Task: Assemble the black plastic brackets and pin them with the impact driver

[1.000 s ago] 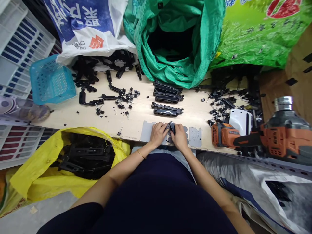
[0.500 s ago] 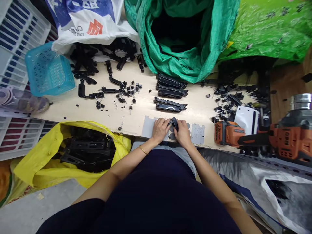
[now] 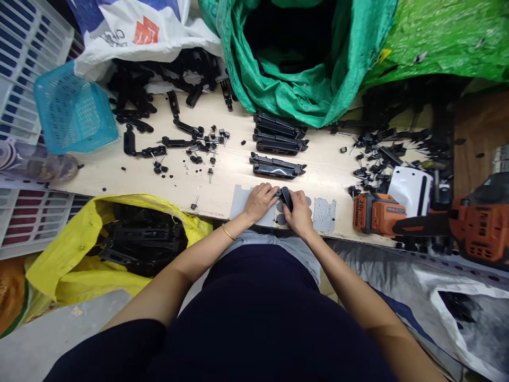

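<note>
Grasping a black part (image 3: 287,198) in our right hand (image 3: 300,212), grip of left hand (image 3: 260,202) unclear, we judged it unfinished, black assemblies (image 3: 278,170) lying beyond.

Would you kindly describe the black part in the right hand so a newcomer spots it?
In front of the open green sack, at the bench's near edge, is the right hand. The black part slants in its grip; black pieces beyond lie on the bench.

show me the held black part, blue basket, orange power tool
Held black part (image 3: 287,200): head view, upper face.
Blue basket (image 3: 79,114): head view, perforated surface.
Orange power tool (image 3: 482,228): head view, orange housing.
</note>
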`<state>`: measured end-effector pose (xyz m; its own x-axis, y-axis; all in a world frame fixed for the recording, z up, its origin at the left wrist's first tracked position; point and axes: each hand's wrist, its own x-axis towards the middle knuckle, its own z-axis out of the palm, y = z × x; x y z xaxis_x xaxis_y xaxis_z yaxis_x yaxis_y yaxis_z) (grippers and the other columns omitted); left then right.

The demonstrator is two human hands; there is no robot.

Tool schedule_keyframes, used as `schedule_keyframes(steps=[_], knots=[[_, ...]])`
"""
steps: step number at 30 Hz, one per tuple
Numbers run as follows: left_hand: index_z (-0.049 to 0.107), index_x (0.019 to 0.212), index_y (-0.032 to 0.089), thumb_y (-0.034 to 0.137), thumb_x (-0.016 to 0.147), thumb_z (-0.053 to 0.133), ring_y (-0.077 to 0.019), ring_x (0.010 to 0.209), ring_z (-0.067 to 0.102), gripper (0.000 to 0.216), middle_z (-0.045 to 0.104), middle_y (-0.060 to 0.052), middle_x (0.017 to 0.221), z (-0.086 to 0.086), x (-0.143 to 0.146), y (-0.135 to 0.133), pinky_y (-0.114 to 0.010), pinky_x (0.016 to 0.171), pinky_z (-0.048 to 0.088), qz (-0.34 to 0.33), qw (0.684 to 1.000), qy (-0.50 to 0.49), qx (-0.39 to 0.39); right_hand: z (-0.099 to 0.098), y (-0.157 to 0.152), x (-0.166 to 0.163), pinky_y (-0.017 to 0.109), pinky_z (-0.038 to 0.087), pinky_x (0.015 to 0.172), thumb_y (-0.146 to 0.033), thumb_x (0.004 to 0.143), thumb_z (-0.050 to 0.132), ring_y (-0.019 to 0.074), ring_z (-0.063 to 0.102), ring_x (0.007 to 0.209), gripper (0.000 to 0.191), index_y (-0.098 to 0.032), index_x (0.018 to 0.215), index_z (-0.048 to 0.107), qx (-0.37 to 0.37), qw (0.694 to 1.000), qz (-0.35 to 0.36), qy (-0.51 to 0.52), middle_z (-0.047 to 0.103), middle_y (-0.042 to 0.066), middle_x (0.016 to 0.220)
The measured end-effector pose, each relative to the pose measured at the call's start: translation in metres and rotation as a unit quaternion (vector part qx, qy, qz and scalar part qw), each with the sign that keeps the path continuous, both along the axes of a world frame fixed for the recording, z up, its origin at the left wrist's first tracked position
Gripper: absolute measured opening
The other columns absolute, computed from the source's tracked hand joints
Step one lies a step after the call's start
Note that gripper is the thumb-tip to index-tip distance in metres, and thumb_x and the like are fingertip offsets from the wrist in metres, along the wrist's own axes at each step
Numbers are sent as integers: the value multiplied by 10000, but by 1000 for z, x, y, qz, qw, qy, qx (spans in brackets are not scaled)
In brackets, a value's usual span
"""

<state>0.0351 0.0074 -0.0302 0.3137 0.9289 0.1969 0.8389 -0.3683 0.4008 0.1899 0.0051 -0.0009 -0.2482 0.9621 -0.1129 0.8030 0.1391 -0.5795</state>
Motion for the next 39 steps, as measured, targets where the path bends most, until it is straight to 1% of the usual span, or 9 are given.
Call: schedule_keyframes(steps=[4,9,14,19,24,30,32,36,39], knots=[[540,1154,146,247,944,422,-211,887,534,262,559,-74,905,-2,-2,3,-329,783,455,22,1000,3,-2,0,0,0,393,484,813,-167,787,466,255,509,952,422,-184,1207,507,-1,1000,2,0,486,104,1010],[548,1130,149,256,930,462,-201,886,538,242,554,-67,899,-3,-9,10,-319,795,467,-73,997,0,-22,2,0,0,398,467,868,-167,784,467,258,501,978,457,-167,1241,488,-12,1000,12,-1,476,110,1021],[526,1172,114,219,935,434,-211,934,530,275,547,-86,933,-2,-6,9,-332,818,475,6,1000,-15,-27,2,0,-1,395,474,862,-157,779,457,259,499,976,474,-152,1253,476,-13,1000,9,-2,466,114,1024],[539,1158,147,210,928,454,-196,951,536,253,542,-72,943,-3,-7,18,-329,830,479,-99,993,-30,-57,0,-1,-3,403,483,835,-151,778,454,265,499,974,479,-171,1257,462,-15,1000,1,-3,462,115,1035],[529,1200,104,161,926,412,-212,973,524,303,538,-94,960,-3,7,15,-349,844,472,12,997,-61,-56,-1,-1,-4,397,482,851,-133,772,445,260,492,991,499,-167,1270,453,-16,1000,1,-3,454,118,1039],[540,1223,175,274,911,509,-191,907,539,328,551,-55,930,-2,-17,19,-357,837,452,-82,991,-74,-81,2,-4,-4,407,473,852,-143,796,447,270,477,1010,499,-201,1292,448,-9,1000,16,-6,460,105,1014],[571,1183,175,278,910,515,-187,887,535,297,548,-48,890,-3,-14,14,-358,837,437,-55,992,-85,-78,2,-4,-4,405,475,842,-137,797,440,270,478,1006,506,-193,1299,444,-15,1000,21,-1,461,106,1014],[586,1180,161,251,918,484,-187,842,514,296,523,-46,829,-7,10,0,-366,828,409,103,989,-93,-53,2,-1,-3,400,478,841,-118,783,429,269,477,1006,528,-164,1309,436,-39,999,16,17,469,117,1026],[593,1179,177,268,911,492,-184,816,516,301,522,-40,812,-6,14,-1,-357,797,402,73,991,-89,-68,2,-1,-1,403,478,852,-109,779,431,271,473,1013,549,-180,1323,424,-49,998,21,30,483,113,1029]])
